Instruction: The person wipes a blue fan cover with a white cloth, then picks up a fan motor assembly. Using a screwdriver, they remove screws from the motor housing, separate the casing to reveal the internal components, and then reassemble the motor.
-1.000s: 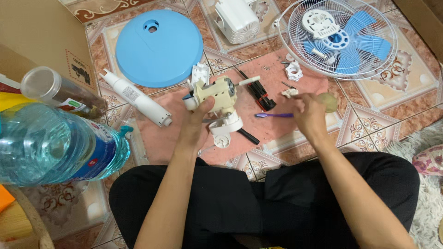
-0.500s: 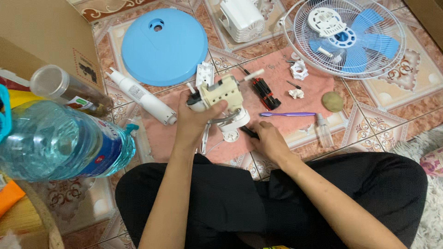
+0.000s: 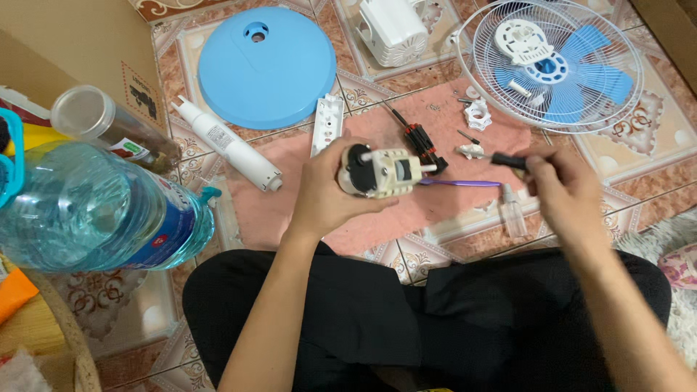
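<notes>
A patterned tile floor (image 3: 639, 156) fills the frame, with a pink cloth (image 3: 377, 210) at centre. Upper right lies a white fan grille (image 3: 485, 69); upper centre, a blue round base (image 3: 267, 65). At centre the left hand (image 3: 327, 192) grips a cream fan motor (image 3: 383, 173); the right hand (image 3: 570, 192) pinches a black-handled screwdriver (image 3: 508, 160).

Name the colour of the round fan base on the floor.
Light blue; the fan base shows plainly in the head view.
</notes>
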